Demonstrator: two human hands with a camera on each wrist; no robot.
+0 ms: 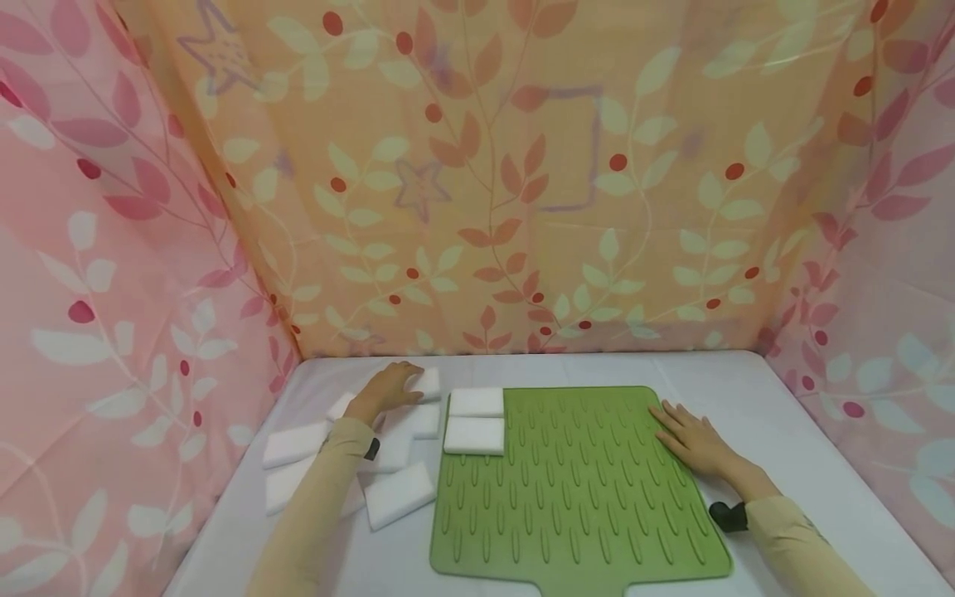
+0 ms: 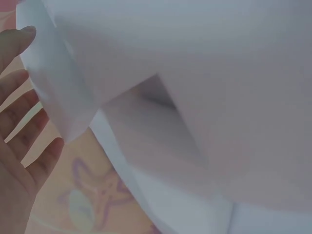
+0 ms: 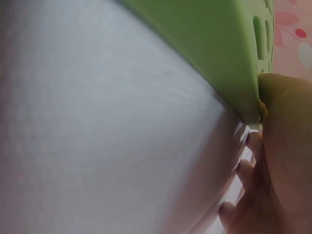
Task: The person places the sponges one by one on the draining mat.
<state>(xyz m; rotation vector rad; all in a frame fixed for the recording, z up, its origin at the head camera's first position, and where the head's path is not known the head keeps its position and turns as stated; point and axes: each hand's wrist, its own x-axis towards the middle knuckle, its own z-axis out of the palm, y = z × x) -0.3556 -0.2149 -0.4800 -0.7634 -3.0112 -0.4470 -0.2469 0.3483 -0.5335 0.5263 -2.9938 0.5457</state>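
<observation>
We note a white rectangular foam sponge block (image 1: pixel 427 383) at the far left of the table, just beyond the green ribbed silicone mat (image 1: pixel 574 481). The left hand (image 1: pixel 391 388) lies on top of this block; in the left wrist view the fingers (image 2: pixel 19 122) look straight and spread beside the white foam, so we read it as touching, not clasping. The right hand (image 1: pixel 690 438) rests flat with relaxed fingers on the mat's right edge, holding nothing. Two more white sponge blocks (image 1: pixel 475 419) sit side by side on the mat's far-left corner. Loose blocks (image 1: pixel 399 494) lie scattered around the left forearm on the white tablecloth (image 1: pixel 783 414).

Risk, as we judge it: the foam is light and its neighbours lie close, so a lift with flat fingers could let it slip, and the sleeve could drag nearby blocks.
</observation>
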